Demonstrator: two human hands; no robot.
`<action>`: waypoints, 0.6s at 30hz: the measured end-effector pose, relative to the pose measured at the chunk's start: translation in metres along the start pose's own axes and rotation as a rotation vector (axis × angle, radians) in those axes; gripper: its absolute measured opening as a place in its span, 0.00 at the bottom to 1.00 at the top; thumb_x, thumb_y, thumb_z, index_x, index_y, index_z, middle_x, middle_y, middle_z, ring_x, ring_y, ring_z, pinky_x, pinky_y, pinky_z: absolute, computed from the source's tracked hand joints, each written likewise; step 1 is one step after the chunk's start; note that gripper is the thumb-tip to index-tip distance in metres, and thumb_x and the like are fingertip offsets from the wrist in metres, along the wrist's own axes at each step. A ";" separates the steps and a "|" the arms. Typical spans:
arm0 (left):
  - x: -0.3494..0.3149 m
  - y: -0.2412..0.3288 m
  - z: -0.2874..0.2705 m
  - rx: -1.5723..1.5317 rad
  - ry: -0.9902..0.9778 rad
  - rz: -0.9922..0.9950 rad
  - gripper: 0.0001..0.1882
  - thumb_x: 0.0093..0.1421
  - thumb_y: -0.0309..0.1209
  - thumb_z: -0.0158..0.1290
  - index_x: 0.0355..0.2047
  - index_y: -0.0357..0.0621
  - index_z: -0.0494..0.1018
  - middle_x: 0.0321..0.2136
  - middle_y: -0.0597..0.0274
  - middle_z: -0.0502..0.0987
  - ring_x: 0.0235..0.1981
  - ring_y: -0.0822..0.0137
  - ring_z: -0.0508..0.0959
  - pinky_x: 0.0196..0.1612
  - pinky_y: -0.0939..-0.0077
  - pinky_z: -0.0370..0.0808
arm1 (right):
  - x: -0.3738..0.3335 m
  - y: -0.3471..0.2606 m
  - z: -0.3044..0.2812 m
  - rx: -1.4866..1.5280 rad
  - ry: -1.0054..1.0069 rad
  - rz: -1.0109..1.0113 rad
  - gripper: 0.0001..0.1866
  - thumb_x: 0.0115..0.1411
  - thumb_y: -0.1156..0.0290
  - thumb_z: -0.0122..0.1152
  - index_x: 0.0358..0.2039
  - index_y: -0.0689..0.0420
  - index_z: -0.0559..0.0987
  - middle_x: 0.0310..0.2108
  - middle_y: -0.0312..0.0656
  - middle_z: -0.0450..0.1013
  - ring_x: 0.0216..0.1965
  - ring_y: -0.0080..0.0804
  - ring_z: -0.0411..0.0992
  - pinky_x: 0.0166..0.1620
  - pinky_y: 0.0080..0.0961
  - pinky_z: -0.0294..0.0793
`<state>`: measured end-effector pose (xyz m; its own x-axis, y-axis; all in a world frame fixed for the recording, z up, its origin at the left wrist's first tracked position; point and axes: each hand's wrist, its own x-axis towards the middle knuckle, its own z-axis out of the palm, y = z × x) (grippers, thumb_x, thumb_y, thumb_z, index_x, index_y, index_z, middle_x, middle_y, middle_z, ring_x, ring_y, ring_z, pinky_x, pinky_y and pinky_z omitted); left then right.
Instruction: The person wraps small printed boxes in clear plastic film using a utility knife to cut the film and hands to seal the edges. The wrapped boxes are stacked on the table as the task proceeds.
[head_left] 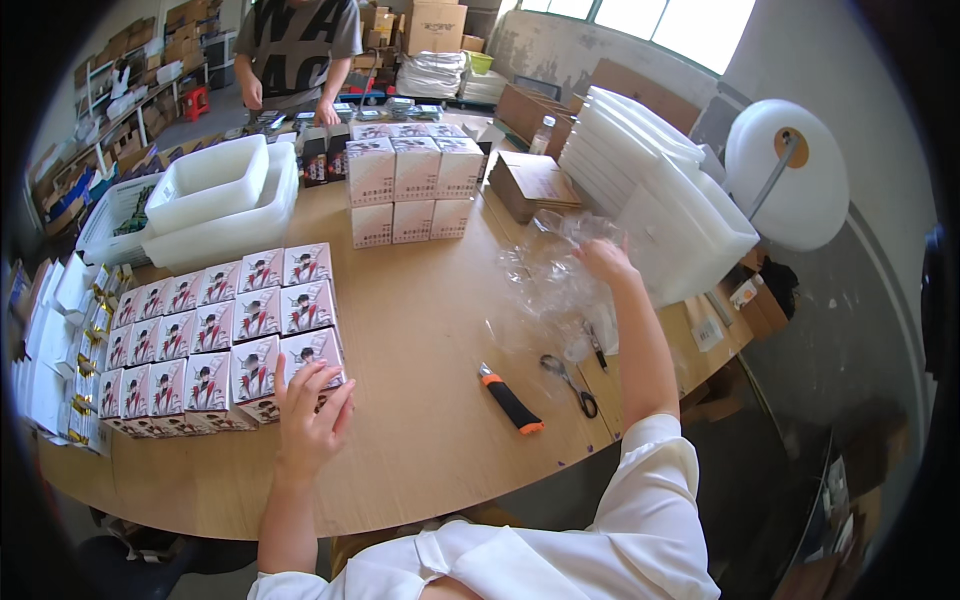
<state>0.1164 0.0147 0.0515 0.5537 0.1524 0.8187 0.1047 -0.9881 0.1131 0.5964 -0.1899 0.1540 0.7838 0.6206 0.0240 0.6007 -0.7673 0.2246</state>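
Note:
My left hand point(314, 408) rests with its fingers apart against the near right corner box of a block of small boxes point(213, 388). These are white and pink with a printed figure, and they stand in rows on the left of the table. On the right, my right hand point(603, 262) reaches into a loose heap of clear plastic bags point(540, 275). Its fingers are drawn together on the film, though the tips are partly hidden. A black and orange utility knife point(510, 402), scissors point(570, 385) and a dark pen point(596, 348) lie nearer me.
A stack of similar boxes point(412, 190) stands mid-table. Flat cardboard point(530, 185) and nested white plastic bins point(665, 195) are at the right, beside a round white lamp point(775, 175). White tubs point(225, 220) stand at the far left. A person point(297, 55) works across the table.

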 end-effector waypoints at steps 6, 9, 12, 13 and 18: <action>0.006 0.005 -0.004 0.031 0.052 -0.070 0.13 0.48 0.24 0.61 0.36 0.46 0.79 0.41 0.63 0.75 0.50 0.58 0.73 0.63 0.32 0.55 | 0.036 -0.054 -0.038 0.079 0.477 -0.010 0.24 0.66 0.50 0.50 0.48 0.57 0.78 0.50 0.50 0.74 0.59 0.47 0.66 0.64 0.60 0.52; 0.004 0.002 -0.008 0.066 0.083 -0.095 0.13 0.48 0.25 0.61 0.36 0.47 0.79 0.41 0.64 0.75 0.49 0.59 0.74 0.63 0.32 0.54 | 0.064 -0.126 -0.063 0.602 0.698 -0.345 0.23 0.62 0.56 0.59 0.54 0.56 0.75 0.53 0.52 0.72 0.60 0.50 0.65 0.61 0.49 0.62; -0.001 -0.002 -0.004 0.039 0.130 -0.098 0.12 0.48 0.26 0.61 0.35 0.48 0.79 0.41 0.64 0.75 0.47 0.60 0.75 0.62 0.33 0.54 | 0.123 -0.169 -0.051 0.597 0.515 -0.242 0.43 0.55 0.58 0.66 0.68 0.40 0.56 0.68 0.65 0.44 0.67 0.66 0.49 0.66 0.48 0.56; -0.002 -0.004 -0.003 0.040 0.139 -0.099 0.11 0.49 0.26 0.60 0.35 0.48 0.79 0.41 0.64 0.75 0.47 0.60 0.75 0.62 0.33 0.54 | 0.139 -0.181 -0.047 0.567 0.485 -0.194 0.46 0.54 0.57 0.67 0.70 0.35 0.53 0.69 0.66 0.39 0.68 0.70 0.45 0.66 0.50 0.55; -0.004 -0.004 -0.006 0.064 0.156 -0.113 0.10 0.49 0.27 0.61 0.34 0.50 0.80 0.40 0.66 0.75 0.47 0.61 0.75 0.63 0.34 0.53 | 0.182 -0.215 -0.029 0.550 0.348 -0.089 0.44 0.50 0.59 0.68 0.67 0.31 0.59 0.71 0.64 0.33 0.70 0.69 0.38 0.66 0.51 0.54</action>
<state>0.1090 0.0182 0.0509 0.4011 0.2519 0.8807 0.2142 -0.9606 0.1772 0.6055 0.0933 0.1384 0.6862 0.6306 0.3626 0.7260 -0.6243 -0.2883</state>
